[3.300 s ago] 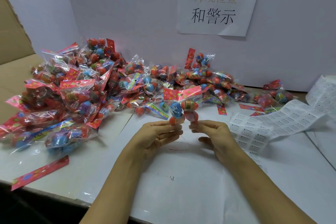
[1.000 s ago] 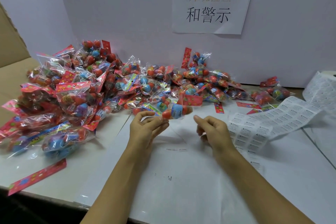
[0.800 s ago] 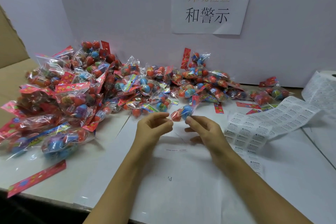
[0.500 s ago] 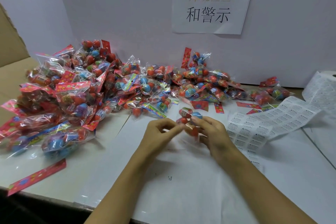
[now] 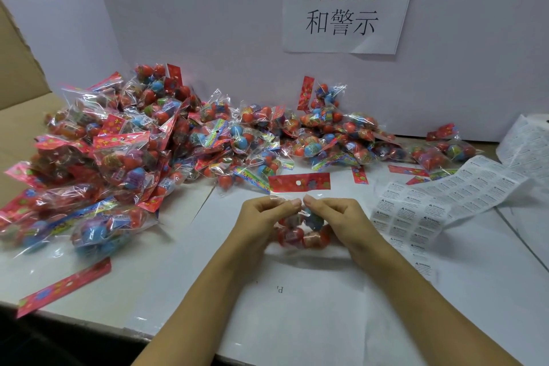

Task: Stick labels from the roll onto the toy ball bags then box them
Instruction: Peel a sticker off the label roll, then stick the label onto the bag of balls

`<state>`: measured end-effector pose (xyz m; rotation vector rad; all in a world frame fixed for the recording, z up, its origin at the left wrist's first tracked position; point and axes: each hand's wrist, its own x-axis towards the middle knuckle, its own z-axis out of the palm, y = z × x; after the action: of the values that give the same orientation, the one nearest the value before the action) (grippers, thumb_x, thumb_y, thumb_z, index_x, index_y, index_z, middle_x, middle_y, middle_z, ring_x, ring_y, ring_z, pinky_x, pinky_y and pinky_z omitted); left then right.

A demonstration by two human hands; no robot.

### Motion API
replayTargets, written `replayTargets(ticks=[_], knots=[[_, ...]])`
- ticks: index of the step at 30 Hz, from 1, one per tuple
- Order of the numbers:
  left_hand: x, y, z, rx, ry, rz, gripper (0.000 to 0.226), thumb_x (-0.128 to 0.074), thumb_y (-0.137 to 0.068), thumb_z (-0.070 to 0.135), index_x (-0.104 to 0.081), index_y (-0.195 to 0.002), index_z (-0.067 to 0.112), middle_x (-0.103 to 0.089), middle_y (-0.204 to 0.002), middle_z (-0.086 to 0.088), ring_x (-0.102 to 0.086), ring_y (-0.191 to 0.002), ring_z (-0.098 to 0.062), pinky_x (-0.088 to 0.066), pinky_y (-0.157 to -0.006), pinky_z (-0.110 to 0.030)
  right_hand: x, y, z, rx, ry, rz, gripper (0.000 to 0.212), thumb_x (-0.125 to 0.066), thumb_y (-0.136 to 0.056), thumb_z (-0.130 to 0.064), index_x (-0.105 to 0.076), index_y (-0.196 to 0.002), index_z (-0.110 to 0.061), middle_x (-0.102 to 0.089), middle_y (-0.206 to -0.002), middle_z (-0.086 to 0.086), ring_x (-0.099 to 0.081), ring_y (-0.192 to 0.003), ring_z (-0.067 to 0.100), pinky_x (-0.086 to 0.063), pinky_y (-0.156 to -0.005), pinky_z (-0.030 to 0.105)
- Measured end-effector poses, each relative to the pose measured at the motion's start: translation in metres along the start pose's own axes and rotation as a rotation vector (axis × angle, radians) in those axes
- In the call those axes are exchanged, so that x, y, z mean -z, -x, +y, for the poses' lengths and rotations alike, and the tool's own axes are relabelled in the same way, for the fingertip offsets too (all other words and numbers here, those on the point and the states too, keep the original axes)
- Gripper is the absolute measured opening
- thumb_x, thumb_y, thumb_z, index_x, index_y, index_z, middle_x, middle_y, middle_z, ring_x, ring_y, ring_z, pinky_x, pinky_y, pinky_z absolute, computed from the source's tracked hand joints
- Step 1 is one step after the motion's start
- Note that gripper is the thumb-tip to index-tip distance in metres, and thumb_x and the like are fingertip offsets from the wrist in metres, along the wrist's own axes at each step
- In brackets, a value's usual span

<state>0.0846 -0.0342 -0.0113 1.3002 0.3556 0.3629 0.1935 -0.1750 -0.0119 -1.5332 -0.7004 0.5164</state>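
Both hands pinch one toy ball bag (image 5: 301,227) by the clear film just under its red header card (image 5: 299,182): the left hand (image 5: 261,218) grips the film with thumb and forefinger, and the right hand (image 5: 337,217) does the same beside it, their fingertips nearly touching. The header card stands up beyond the knuckles while the red and blue balls hang between the palms, low over the white paper near the front middle of the desk (image 5: 490,291). Judging from this, the bag is being held flat and readied for its label; no label shows on it from this side. The next move probably calls for the right hand to let go and peel one sticker from the label strip (image 5: 439,202), which lies just right of that hand and trails toward the roll at the desk's right edge. The heap of bags (image 5: 154,145) runs along the back and left of the desk. A cardboard flap (image 5: 17,68) shows at the far left; whether it is the packing box cannot be told.
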Motion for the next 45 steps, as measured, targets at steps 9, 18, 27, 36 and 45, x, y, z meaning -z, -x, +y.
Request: replayTargets(ticks=[9, 18, 27, 36, 45], knots=[[-0.003, 0.0, -0.002, -0.095, -0.09, 0.076, 0.033, -0.089, -0.059, 0.039, -0.082, -0.075, 0.01, -0.076, -0.086, -0.024, -0.074, -0.085, -0.041, -0.059, -0.087, -0.06, -0.002, 0.0, 0.001, 0.005, -0.004, 0.022, 0.029, -0.071, -0.091, -0.031, -0.081, -0.085, -0.004, -0.077, -0.079, 0.015, -0.074, -0.07, 0.021, -0.056, -0.063, 0.027], [-0.007, -0.002, -0.003, -0.384, -0.409, 0.45, 0.04, -0.087, -0.078, 0.041, -0.057, -0.104, 0.04, -0.065, -0.106, 0.01, -0.064, -0.097, -0.002, -0.051, -0.075, -0.014, -0.001, 0.001, -0.003, -0.081, 0.061, 0.11, 0.055, -0.073, -0.069, -0.06, -0.076, -0.107, -0.021, -0.075, -0.11, -0.006, -0.071, -0.103, 0.012, -0.052, -0.079, 0.017], [-0.037, 0.021, -0.021, -1.111, -0.864, -0.141, 0.03, -0.067, -0.096, 0.036, -0.067, -0.087, 0.007, -0.054, -0.074, 0.0, -0.048, -0.061, -0.018, -0.041, -0.055, -0.026, 0.005, 0.001, -0.012, 0.274, -0.13, 0.472, 0.095, -0.056, -0.082, -0.07, -0.022, -0.16, -0.027, -0.031, -0.153, -0.026, -0.034, -0.143, -0.006, -0.033, -0.114, 0.019], [-0.052, 0.032, -0.021, -0.756, -1.32, -0.648, 0.035, -0.051, -0.102, 0.058, -0.07, -0.128, 0.043, -0.048, -0.11, 0.005, -0.046, -0.087, -0.01, -0.045, -0.07, -0.04, 0.019, 0.002, -0.03, 0.35, -0.313, 0.518, 0.061, -0.03, -0.093, -0.061, -0.046, -0.14, -0.026, -0.057, -0.141, -0.008, -0.056, -0.131, 0.01, -0.044, -0.113, 0.04], [-0.048, 0.022, -0.027, -0.493, -1.086, -0.344, 0.045, -0.081, -0.081, 0.054, -0.06, -0.097, 0.018, -0.05, -0.096, 0.008, -0.041, -0.091, -0.008, -0.039, -0.079, -0.025, 0.053, 0.004, -0.069, 0.327, -0.437, 0.448, 0.038, -0.046, -0.101, -0.042, -0.072, -0.097, -0.014, -0.077, -0.088, 0.007, -0.073, -0.085, 0.022, -0.056, -0.068, 0.026]])
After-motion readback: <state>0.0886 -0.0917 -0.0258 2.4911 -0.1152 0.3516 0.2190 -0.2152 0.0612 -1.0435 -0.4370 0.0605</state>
